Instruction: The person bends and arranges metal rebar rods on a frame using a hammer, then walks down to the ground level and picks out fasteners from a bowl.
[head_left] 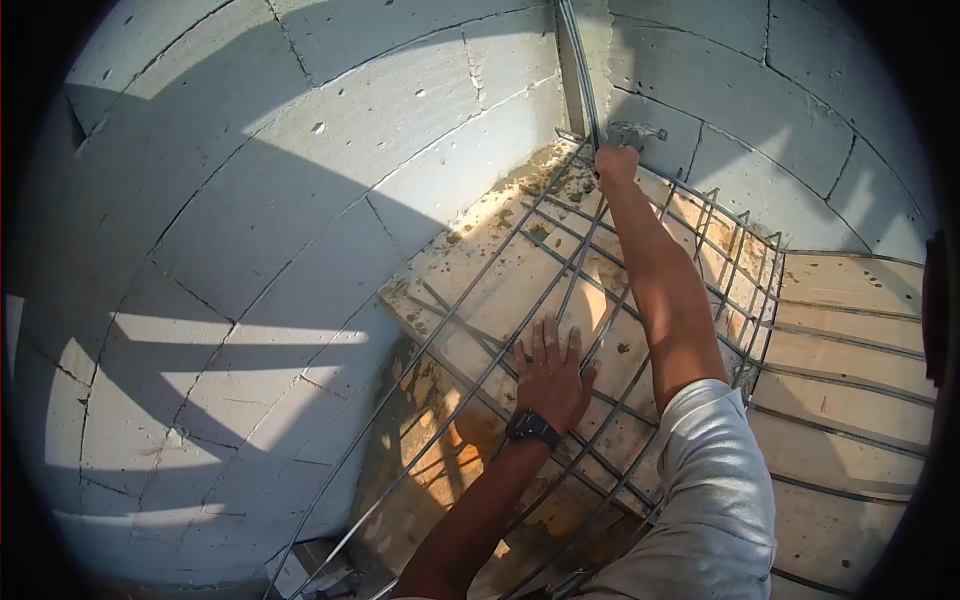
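Observation:
My right hand point(616, 162) is stretched out to the far corner, its fingers closed round a hammer. The metal head of the hammer point(640, 131) shows just above the fist, close to the block wall; most of the handle is hidden. Upright steel bars point(577, 60) stand right beside this hand. Nearer to me, my left hand point(552, 378) rests with fingers spread on the rebar mesh point(567, 268). A black watch point(531, 427) sits on the left wrist. Under the mesh lies a wooden board point(470, 275) spotted with mortar.
Grey block walls rise on the left point(270, 210) and on the right point(790, 130), meeting at the corner. Bent rebar ends point(742, 217) stick up along the right side. More planks point(840, 345) crossed by bars lie at the right. Below the board's left edge the floor drops lower.

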